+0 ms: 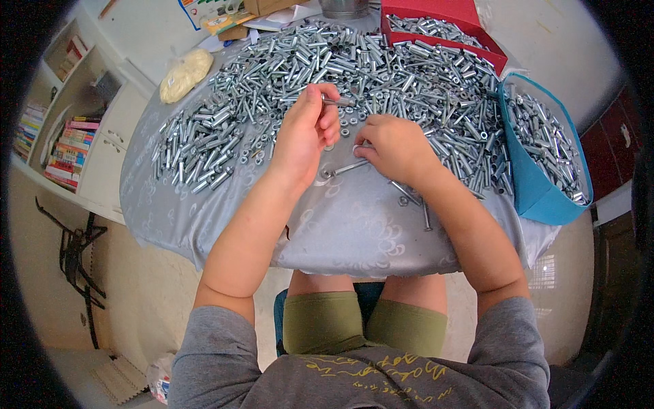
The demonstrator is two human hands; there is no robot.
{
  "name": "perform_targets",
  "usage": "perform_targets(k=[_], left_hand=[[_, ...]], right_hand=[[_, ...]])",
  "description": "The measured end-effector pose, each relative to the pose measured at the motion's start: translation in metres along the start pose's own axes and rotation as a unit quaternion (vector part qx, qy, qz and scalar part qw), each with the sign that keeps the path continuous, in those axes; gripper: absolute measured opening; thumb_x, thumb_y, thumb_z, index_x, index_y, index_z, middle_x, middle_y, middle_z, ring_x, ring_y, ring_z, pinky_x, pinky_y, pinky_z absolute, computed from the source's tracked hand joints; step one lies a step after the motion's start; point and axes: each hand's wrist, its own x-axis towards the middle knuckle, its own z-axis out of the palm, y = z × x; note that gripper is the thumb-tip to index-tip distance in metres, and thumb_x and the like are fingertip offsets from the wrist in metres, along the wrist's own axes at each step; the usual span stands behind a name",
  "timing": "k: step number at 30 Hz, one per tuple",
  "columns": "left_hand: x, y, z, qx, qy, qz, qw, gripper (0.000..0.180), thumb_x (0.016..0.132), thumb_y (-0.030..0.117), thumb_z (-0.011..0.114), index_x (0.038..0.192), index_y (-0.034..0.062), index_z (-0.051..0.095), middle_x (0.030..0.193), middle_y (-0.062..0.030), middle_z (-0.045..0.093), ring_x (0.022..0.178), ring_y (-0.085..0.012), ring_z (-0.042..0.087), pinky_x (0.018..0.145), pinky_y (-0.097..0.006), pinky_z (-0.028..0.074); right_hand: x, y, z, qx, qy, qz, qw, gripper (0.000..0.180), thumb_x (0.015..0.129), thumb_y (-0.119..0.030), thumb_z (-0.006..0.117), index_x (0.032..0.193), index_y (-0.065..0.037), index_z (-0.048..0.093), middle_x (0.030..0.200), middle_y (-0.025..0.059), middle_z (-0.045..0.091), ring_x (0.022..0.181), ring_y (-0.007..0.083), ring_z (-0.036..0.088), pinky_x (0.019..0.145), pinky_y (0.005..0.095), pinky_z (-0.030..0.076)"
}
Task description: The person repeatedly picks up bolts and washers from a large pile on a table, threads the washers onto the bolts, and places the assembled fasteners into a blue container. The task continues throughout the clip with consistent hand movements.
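My left hand (304, 133) is raised over the table's middle, its thumb and fingers closed on a metal bolt (338, 101) that points right toward the pile. Lower and to the right, my right hand (396, 148) is closed close above the cloth, fingertips curled together. A small pale bit shows at those fingertips, too small to name. Just below them lies a long bolt (346, 168) with a wider round end at the left; whether my fingers touch it I cannot tell. A loose bolt (427, 217) and a nut (403, 201) lie under my right forearm.
A wide heap of bolts, sleeves and nuts (300, 65) covers the far part of the cloth-covered table (225, 211). A blue fabric bin (545, 198) of hardware stands at right, a red box (436, 11) behind. A yellowish bag (186, 75) lies far left, a metal bucket (344, 8) at back.
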Motion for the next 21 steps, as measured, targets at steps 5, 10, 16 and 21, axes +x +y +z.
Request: perform_targets(k=[5,10,16,21], left_hand=[[-0.001,-0.001,0.001,-0.047,-0.020,-0.049,0.997,0.028,0.090,0.035,0.032,0.087,0.0101,0.044,0.057,0.0041,0.028,0.053,-0.0075,0.029,0.050,-0.021,0.027],[0.001,-0.002,-0.003,-0.149,-0.068,-0.090,0.982,0.027,0.090,0.036,0.032,0.085,0.0123,0.043,0.057,0.0056,0.028,0.052,-0.0068,0.029,0.050,-0.021,0.027],[0.002,0.000,-0.004,-0.201,-0.084,-0.087,0.972,0.026,0.090,0.036,0.033,0.084,0.0127,0.042,0.056,0.0059,0.029,0.052,-0.0068,0.029,0.050,-0.021,0.028],[0.002,0.002,-0.004,-0.220,-0.102,-0.082,0.967,0.026,0.090,0.035,0.032,0.085,0.0124,0.042,0.056,0.0056,0.029,0.052,-0.0071,0.029,0.051,-0.022,0.028]], right_hand=[[-0.001,0.000,-0.010,0.252,0.121,0.152,0.948,0.015,0.070,-0.016,0.062,0.082,-0.007,0.063,0.073,0.0053,0.059,0.057,0.0151,0.055,0.054,0.0275,0.045],[0.002,-0.002,-0.025,0.496,0.207,0.239,0.809,0.016,0.071,-0.012,0.065,0.080,0.001,0.061,0.068,0.0030,0.059,0.051,0.0068,0.051,0.044,0.0167,0.040],[0.000,-0.001,-0.022,0.565,0.166,0.238,0.772,0.015,0.071,-0.011,0.065,0.080,0.000,0.061,0.068,0.0034,0.059,0.047,0.0071,0.051,0.042,0.0174,0.039],[0.000,-0.002,-0.022,0.604,0.165,0.230,0.745,0.016,0.071,-0.012,0.066,0.080,0.000,0.060,0.066,0.0032,0.058,0.046,0.0077,0.051,0.041,0.0178,0.040]])
